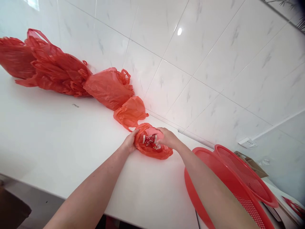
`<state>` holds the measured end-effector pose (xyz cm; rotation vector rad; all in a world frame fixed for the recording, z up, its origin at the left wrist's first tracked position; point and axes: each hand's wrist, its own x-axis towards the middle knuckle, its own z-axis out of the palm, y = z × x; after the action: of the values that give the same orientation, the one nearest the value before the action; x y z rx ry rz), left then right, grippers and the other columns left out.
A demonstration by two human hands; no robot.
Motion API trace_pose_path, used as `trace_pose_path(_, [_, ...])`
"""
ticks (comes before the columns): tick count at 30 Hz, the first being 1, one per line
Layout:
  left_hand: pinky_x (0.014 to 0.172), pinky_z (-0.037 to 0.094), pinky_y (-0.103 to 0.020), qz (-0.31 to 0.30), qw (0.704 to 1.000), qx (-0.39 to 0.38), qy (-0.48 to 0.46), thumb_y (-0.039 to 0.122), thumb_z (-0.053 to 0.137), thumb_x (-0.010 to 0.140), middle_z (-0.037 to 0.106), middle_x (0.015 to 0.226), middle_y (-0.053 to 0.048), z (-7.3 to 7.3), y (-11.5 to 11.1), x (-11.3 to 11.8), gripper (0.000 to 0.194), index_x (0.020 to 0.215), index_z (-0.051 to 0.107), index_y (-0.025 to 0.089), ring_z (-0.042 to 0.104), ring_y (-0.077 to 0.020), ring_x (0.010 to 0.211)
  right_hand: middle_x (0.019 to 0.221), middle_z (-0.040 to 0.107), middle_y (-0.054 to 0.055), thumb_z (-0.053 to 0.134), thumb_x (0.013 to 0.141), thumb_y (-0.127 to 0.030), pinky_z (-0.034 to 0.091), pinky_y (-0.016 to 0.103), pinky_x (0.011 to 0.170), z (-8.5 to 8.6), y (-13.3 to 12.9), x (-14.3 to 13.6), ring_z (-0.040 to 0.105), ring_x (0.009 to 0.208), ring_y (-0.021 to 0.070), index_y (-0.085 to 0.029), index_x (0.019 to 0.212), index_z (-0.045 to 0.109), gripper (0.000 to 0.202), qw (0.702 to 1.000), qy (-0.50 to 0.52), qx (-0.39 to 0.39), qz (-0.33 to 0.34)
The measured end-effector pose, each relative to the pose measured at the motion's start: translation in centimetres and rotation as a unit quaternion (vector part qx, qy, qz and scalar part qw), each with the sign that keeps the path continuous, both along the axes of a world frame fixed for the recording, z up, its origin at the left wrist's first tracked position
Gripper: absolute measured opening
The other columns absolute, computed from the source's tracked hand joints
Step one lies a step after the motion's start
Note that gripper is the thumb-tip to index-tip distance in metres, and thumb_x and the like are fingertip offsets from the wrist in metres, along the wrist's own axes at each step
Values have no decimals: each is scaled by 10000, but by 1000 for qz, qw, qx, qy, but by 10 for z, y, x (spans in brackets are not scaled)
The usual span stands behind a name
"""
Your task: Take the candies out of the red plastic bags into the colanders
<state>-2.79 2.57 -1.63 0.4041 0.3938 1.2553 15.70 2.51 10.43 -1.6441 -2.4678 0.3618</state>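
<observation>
Head view: looking down onto a thin red plastic bag (154,155), mouth open upward, resting on a smooth white table (71,136) close to a glossy white tiled wall (152,38). Visible past the rim: small red-and-white printed packets (150,139) and a smooth pink item (153,131), too covered to identify. Gripped at the left of the rim by the left hand (130,142), thumb and fingers closed on the film. Met at the opposite rim by the right hand (168,137), fingers bent and part-way open, reaching over the edge beside the pink item; cannot tell whether closed on anything there. Held from both sides probably because of the limp film, likely to fold inward without support. Placed along the wall in a slanting row, perhaps to lean there without tipping: a small orange-red plastic bag (131,112), a larger bulging red plastic bag (108,90) and a crumpled heap of red plastic bags (57,68). At the right, partly behind the right arm, round perforated red plastic baskets (194,194), overlapping. Both bare forearms (100,184) stretched forward from below, slanting inward to converge at the bag, palms roughly facing.
</observation>
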Motion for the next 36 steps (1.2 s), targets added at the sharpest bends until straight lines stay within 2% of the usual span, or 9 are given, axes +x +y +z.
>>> trace_pose_path(3, [777,561,-374,15,999,-27,33,376,581,815,709,1003,-126,6,-2,1,342,1055,652,143,678,-276,914,1299,527,46,623,743,-281,414,312,901,8,-9,15,514,1140,227,-251,1215,563,477,999,19,-22,-20])
trace_pose_path(6, [781,562,-370,30,998,-44,38,356,569,820,716,972,-121,13,-5,2,319,1027,663,133,682,-265,885,1268,549,51,589,775,-294,428,312,867,10,-17,28,544,1091,225,-248,1176,591,404,998,-1,-30,-51])
trace_pose_path(10, [806,556,-362,38,998,-34,37,351,580,814,714,998,-120,16,-9,1,320,1033,666,134,681,-260,893,1295,514,72,592,781,-331,438,312,824,4,-28,42,575,1018,219,-242,1187,583,416,994,-58,-31,-90])
trace_pose_path(17, [822,552,-370,45,998,-15,38,361,613,790,705,1036,-128,10,-7,0,337,1038,663,139,672,-278,940,1293,523,43,561,805,-338,435,331,846,-2,-68,70,576,1041,228,-283,1198,568,397,992,-98,-43,-63])
trace_pose_path(23, [814,556,-374,42,998,0,43,377,621,784,692,1079,-119,5,-4,0,350,1049,665,153,660,-283,976,1189,603,62,582,788,-368,450,330,755,-9,-93,88,612,951,239,-300,1202,576,419,979,-109,-129,-111])
trace_pose_path(26, [793,562,-366,53,998,-6,46,362,618,788,702,1048,-115,7,-6,-1,328,1036,669,153,672,-273,940,1111,641,66,598,774,-410,443,324,715,-12,-93,92,626,886,234,-298,1138,615,381,970,-128,-154,-138])
trace_pose_path(31, [799,559,-366,51,997,-8,48,349,620,787,702,1049,-117,12,-9,-1,324,1044,662,155,672,-273,939,1026,674,80,522,813,-518,434,338,744,-11,-77,82,629,881,241,-238,1101,620,413,975,-120,-89,-167])
trace_pose_path(34, [791,560,-358,56,997,-22,53,339,591,807,710,1015,-111,13,-9,-1,313,1045,656,146,680,-255,902,1098,651,118,450,833,-579,431,355,799,-15,-60,70,610,985,265,-198,1234,532,559,975,-64,-37,-207])
trace_pose_path(36, [783,560,-346,61,996,-31,52,326,571,821,718,967,-105,14,-9,-1,298,1036,653,136,686,-240,863,1209,596,147,422,834,-599,425,366,848,-26,-48,62,575,1081,276,-171,1359,392,678,968,11,1,-249])
